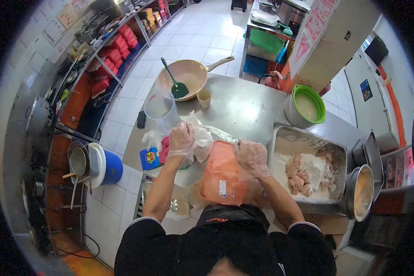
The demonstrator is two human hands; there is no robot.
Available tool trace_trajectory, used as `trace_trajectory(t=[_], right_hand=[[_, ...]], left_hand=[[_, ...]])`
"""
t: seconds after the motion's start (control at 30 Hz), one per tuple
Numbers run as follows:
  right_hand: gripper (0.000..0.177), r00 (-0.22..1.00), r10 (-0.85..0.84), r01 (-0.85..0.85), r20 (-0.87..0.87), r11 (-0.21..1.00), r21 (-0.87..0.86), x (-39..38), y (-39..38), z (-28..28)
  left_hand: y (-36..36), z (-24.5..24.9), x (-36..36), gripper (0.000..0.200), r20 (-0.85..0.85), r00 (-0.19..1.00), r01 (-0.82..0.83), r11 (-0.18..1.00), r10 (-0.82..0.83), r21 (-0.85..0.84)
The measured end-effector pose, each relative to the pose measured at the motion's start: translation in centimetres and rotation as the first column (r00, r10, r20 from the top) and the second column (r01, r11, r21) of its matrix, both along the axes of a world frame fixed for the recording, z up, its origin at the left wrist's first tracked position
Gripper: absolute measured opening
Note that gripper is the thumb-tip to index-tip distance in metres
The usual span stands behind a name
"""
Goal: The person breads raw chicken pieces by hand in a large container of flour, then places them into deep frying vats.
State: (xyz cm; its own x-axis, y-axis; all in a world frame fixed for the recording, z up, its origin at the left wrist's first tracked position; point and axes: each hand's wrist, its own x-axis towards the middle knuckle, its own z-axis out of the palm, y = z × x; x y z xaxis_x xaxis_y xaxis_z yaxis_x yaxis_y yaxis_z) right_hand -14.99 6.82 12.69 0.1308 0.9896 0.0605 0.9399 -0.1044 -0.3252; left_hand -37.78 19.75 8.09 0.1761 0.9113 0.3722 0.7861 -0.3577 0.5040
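Observation:
Both of my hands wear clear plastic gloves. My left hand (182,139) is raised over the table's left side with its fingers curled in; what they hold, if anything, is hidden. Beside it lies a crumpled white plastic bag (202,146), and a clear plastic pitcher (161,110) stands just beyond. My right hand (253,157) is closed at the right edge of an orange plastic container (221,170), which is tilted close to my body and bears a small white label. To the right, a steel tray (280,133) holds raw meat pieces (301,177) and white flour (315,170).
A pan (195,76) with a green spatula (179,89) and a beige cup (204,98) stand at the back. A green basket (309,103) sits in a pot. A round sieve (363,193) is at the right edge. A blue bucket (110,168) stands left on the floor.

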Motion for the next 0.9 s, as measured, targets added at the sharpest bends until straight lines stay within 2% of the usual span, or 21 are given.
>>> trace_trajectory(t=[0.2,0.23,0.3,0.37,0.43,0.47,0.53,0.6,0.63,0.67,0.73,0.77,0.83,0.87,0.9], right_hand=[[0.035,0.995,0.073,-0.080,0.065,0.990,0.114,-1.0,1.7,-0.7],[0.035,0.995,0.080,-0.087,0.063,0.989,0.121,-1.2,2.3,-1.5],[0.036,0.992,0.126,-0.122,0.000,0.960,0.250,-1.5,3.9,-2.7],[0.036,0.993,0.115,-0.110,-0.014,0.975,0.194,-1.9,5.3,-2.1],[0.037,0.993,0.113,-0.107,-0.026,0.982,0.157,-2.2,6.4,-1.4],[0.037,0.994,0.103,-0.096,-0.037,0.983,0.158,-2.4,6.1,-1.5],[0.037,0.995,0.098,-0.092,-0.028,0.983,0.158,-2.1,7.7,-1.5],[0.037,0.967,-0.231,0.244,-0.107,0.962,0.126,-2.2,11.0,-3.0],[0.037,0.970,-0.221,0.233,-0.097,0.964,0.128,-1.2,11.1,-3.6],[0.036,0.953,-0.280,0.290,-0.119,0.954,0.076,-0.3,11.4,-4.2],[0.034,0.913,-0.393,0.380,-0.107,0.917,-0.122,1.5,10.5,-8.4],[0.033,0.901,-0.429,0.406,-0.055,0.882,-0.240,2.4,10.1,-11.5],[0.028,0.871,-0.481,0.444,-0.103,0.859,-0.256,3.0,9.2,-14.6],[0.022,0.834,-0.533,0.479,-0.145,0.828,-0.291,3.8,8.1,-15.7],[0.020,0.892,-0.440,0.378,-0.102,0.851,-0.364,4.2,7.9,-16.1]], left_hand=[[-1.5,0.0,0.5,0.026,-0.029,0.990,0.142,0.980,-0.139,0.137],[-1.8,0.3,0.4,0.025,-0.046,0.989,0.141,0.989,-0.139,0.041],[-2.5,-0.1,1.3,0.023,-0.031,0.984,0.175,0.981,-0.173,0.079],[-3.4,-0.5,2.0,0.023,-0.014,0.973,0.231,0.968,-0.231,0.101],[-3.1,0.1,1.8,0.016,0.106,0.977,0.177,0.981,-0.185,0.080],[-3.3,0.2,1.7,0.016,0.104,0.977,0.176,0.981,-0.184,0.079],[-3.7,0.3,2.4,0.014,0.116,0.948,0.286,0.954,-0.295,0.086],[-5.2,-0.6,3.2,0.014,0.118,0.933,0.331,0.940,-0.340,0.086],[-5.3,-0.7,3.7,0.014,0.110,0.921,0.360,0.926,-0.372,0.118],[-4.8,-0.3,3.2,0.014,0.096,0.923,0.359,0.925,-0.372,0.124],[-4.6,0.4,2.0,0.020,-0.026,0.980,0.196,0.977,-0.199,-0.082],[-4.3,1.8,2.3,0.020,-0.029,0.978,0.204,0.977,-0.206,-0.066],[-4.6,5.1,3.6,0.031,-0.376,0.926,-0.045,0.972,-0.045,-0.229],[-3.8,4.9,4.3,0.035,-0.409,0.912,-0.115,0.966,0.010,-0.233],[-2.7,4.0,5.0,0.039,-0.446,0.894,-0.165,0.956,0.041,-0.242]])
